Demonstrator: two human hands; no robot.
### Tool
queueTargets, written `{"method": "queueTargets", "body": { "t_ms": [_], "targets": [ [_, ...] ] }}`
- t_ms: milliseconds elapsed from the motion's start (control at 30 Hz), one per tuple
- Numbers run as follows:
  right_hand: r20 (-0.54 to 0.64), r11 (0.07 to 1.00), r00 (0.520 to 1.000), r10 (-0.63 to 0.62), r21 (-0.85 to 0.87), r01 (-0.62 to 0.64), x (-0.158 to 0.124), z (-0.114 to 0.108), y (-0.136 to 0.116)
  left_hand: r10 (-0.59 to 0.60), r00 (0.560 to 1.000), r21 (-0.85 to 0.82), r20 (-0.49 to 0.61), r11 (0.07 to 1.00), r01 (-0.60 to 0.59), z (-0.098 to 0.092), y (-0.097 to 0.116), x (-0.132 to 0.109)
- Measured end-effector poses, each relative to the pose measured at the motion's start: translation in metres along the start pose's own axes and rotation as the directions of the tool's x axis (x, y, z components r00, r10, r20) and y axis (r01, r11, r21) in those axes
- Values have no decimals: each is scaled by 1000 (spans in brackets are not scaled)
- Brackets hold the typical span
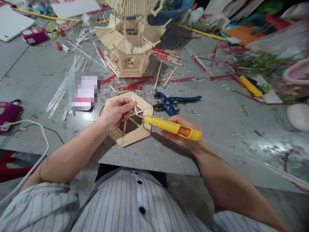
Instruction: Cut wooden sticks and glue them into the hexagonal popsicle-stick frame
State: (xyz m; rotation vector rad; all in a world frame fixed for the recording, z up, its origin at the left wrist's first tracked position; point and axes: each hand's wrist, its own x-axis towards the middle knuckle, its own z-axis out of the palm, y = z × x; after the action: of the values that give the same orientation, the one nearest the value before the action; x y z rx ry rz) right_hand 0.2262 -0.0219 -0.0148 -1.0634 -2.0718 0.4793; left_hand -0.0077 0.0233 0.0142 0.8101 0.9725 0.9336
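My left hand pinches a short wooden stick between thumb and fingers. Its far end points down toward the middle of a hexagonal wooden stick frame, which lies flat on the table under the hand. Wrapped in my right hand is a yellow hot glue gun, its nozzle tip at the stick's lower end. Whether the tip touches the stick I cannot tell. Blue cutting pliers lie just beyond the glue gun.
A tiered pagoda model made of sticks stands at the back. Clear glue sticks lie left beside a blurred-out phone. Red-wrapped sticks lie right of the model. A white cable crosses the left edge.
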Motion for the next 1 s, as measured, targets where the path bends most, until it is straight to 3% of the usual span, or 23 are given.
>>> {"method": "queueTargets", "body": {
  "t_ms": [233, 467, 800, 1000],
  "targets": [
    [23, 998, 999, 45, -44, -44, 0, -1, -2, -3, 1000, -17, 0, 1000, 3, 1, 2, -1],
    [-5, 999, 1000, -24, -49, 24, 1, -2, -3, -12, 1000, -8, 6, 1000, 12, 0, 1, -1],
    [24, 994, 994, 104, -36, -103, -1, -2, -1, -9, 1000, 14, 29, 1000, 9, -1, 1, 0],
    [7, 998, 998, 56, -26, -55, -1, -2, 3, -10, 999, 29, 42, 1000, 9, -1, 2, -2]
  ]
}}
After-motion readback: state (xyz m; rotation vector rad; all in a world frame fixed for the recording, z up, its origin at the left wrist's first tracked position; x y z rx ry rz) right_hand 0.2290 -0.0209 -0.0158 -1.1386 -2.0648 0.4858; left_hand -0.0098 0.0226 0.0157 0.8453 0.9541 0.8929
